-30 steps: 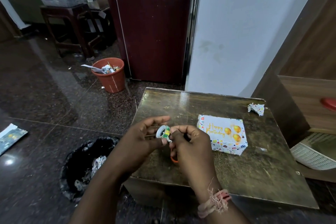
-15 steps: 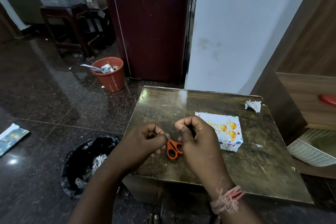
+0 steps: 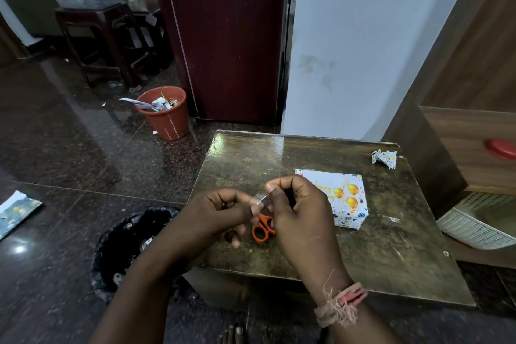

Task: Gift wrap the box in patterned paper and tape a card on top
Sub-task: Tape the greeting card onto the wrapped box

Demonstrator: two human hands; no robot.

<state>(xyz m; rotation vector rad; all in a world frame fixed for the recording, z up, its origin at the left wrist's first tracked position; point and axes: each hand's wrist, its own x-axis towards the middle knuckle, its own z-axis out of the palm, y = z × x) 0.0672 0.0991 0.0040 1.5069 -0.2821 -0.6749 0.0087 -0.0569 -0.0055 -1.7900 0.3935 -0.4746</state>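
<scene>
A wrapped box (image 3: 339,204) is seen lying flat on the table (image 3: 377,246), right of centre, its long axis running roughly left to right with the near right corner turned slightly toward the viewer. White patterned paper covers it; a card (image 3: 342,190) printed with gold balloons and gold lettering lies on its top face, lettering reading left to right. Just in front of the box's left end, a short strip of clear tape (image 3: 260,199) is held above the table, stretched between the two hands. It is pinched by the thumb and forefinger of the left hand (image 3: 220,212) at one end and by those of the right hand (image 3: 296,209) at the other, remaining fingers curled. Orange-handled scissors (image 3: 262,227) are noted on the table beneath the hands, blades hidden. A crumpled paper scrap (image 3: 385,158) rests near the far right corner of the table. On the floor, a black-lined bin (image 3: 134,237) is placed left of the table, and an orange bucket (image 3: 167,114) of scraps farther back.
</scene>
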